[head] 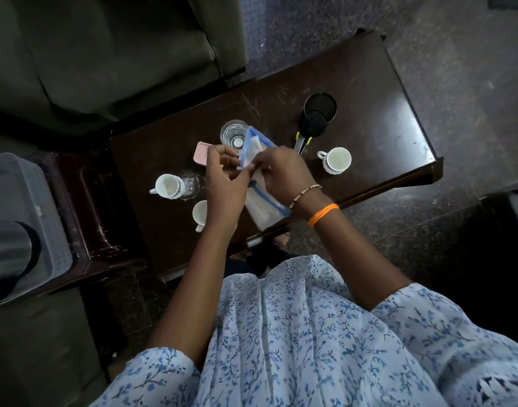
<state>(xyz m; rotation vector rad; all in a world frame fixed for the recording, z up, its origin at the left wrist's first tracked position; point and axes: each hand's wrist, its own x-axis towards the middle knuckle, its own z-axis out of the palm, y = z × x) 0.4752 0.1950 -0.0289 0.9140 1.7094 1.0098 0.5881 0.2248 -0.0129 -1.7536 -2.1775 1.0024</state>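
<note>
While left hand [225,177] and right hand [281,174] each pinch the zip bag [254,146] holding something white, a glass [232,133] sits at 12 o'clock and an empty cup [336,160] at 3.

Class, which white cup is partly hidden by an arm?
The cup nearest the person, behind the left forearm; the far-left cup and right cup show fully.

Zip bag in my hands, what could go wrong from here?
The glass of water stands just beyond the top of the zip bag, so a tug by the left hand or right hand might tip it. A white cup sits close by the left wrist and could get knocked.
</note>
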